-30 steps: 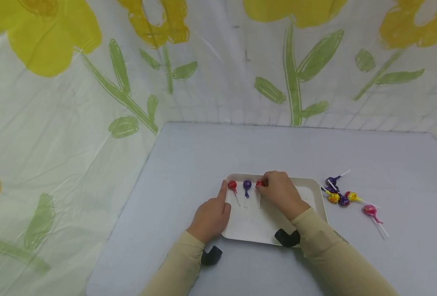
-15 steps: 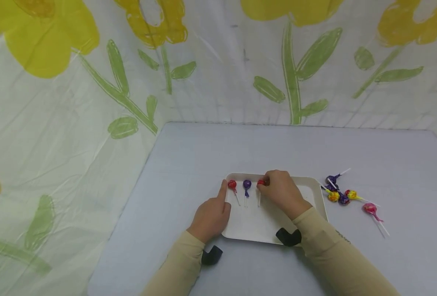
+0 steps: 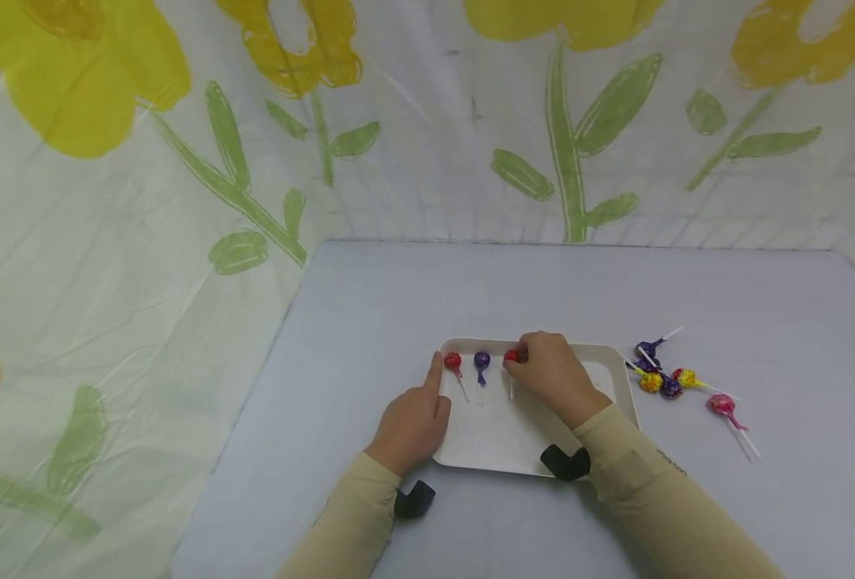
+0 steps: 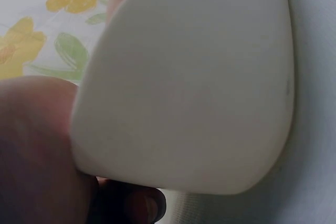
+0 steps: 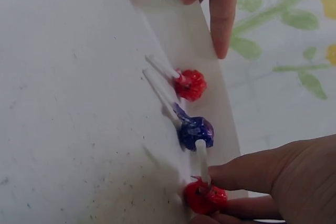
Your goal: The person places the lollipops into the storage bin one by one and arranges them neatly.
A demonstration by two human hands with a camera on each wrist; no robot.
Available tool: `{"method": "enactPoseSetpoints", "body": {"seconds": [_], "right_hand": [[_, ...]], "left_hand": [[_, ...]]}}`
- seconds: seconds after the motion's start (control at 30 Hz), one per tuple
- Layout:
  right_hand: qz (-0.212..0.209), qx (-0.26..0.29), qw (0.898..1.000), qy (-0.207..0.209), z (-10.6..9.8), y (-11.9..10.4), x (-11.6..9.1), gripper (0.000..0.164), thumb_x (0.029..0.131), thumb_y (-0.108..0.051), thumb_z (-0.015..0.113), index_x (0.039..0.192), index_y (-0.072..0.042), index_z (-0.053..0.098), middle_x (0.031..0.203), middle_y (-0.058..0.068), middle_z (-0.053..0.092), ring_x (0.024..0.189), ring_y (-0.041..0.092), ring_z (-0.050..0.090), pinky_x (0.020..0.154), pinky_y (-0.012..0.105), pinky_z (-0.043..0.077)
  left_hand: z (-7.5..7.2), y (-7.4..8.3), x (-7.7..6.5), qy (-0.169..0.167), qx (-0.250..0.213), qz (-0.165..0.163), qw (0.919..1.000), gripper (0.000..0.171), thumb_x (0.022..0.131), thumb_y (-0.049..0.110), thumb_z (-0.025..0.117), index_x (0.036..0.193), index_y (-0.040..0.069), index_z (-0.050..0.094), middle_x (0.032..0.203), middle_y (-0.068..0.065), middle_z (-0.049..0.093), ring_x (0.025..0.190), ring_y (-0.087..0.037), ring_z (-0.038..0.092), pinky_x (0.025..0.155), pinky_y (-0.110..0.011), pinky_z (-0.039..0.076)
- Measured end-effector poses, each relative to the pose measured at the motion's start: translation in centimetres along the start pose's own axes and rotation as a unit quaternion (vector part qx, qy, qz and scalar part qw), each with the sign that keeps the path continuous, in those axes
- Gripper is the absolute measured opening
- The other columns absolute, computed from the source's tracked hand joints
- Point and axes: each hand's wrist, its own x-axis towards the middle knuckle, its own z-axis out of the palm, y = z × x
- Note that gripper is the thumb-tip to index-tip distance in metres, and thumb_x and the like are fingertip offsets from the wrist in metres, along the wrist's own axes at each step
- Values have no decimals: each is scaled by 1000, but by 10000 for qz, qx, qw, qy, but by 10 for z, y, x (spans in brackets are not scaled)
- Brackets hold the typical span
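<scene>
Slightly rightward in the tray, the red lollipop your right hand pinches has shifted, widening its gap from the purple lollipop. It sits by the far rim, stick pointing near, at that hand's left; your left hand grips the tray's left edge.

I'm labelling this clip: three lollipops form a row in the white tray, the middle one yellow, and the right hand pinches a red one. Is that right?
Not quite: the middle lollipop is purple, not yellow, as the head view shows. The rest stands: three in a row in the white tray, the right hand pinching a red lollipop.
</scene>
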Motion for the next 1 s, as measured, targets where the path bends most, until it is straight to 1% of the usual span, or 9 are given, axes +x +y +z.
{"method": "enactPoseSetpoints", "body": {"seconds": [0.27, 0.57, 0.73, 0.87, 1.0], "right_hand": [[-198, 62, 9998, 10, 3, 0, 2, 19, 94, -14, 76, 106, 0, 80, 97, 12, 76, 83, 23, 62, 74, 36, 55], [-31, 99, 9999, -84, 5, -1, 2, 22, 94, -17, 77, 108, 0, 80, 97, 13, 75, 81, 23, 63, 70, 33, 55], [38, 134, 9998, -122, 3, -1, 1, 24, 94, -19, 77, 110, 0, 79, 95, 12, 74, 79, 23, 63, 65, 31, 53], [113, 121, 9998, -144, 2, -1, 0, 26, 94, -21, 78, 109, 0, 79, 91, 11, 72, 76, 22, 62, 61, 29, 52], [149, 12, 9998, -146, -1, -2, -1, 28, 95, -23, 77, 109, 1, 79, 88, 10, 70, 73, 21, 61, 59, 29, 50]], "left_hand": [[0, -2, 1, -16, -6, -34, 10000, 65, 106, 23, 45, 167, 6, 27, 58, 1, 43, 53, -16, 40, 55, -34, 37], [1, -1, 2, -25, 6, 17, 10000, 66, 106, 21, 45, 166, 4, 26, 58, 0, 45, 55, -17, 43, 56, -35, 39], [1, -1, 2, -30, -24, 0, 10000, 66, 106, 22, 45, 167, 5, 26, 57, 1, 44, 53, -16, 41, 55, -34, 37], [1, 0, 2, -33, -65, -14, 10000, 65, 106, 22, 45, 166, 4, 26, 57, 2, 43, 52, -15, 39, 53, -33, 35], [1, 0, 1, 1, -34, 12, 10000, 65, 106, 21, 45, 166, 3, 26, 57, 2, 43, 52, -15, 39, 53, -33, 35]]}}
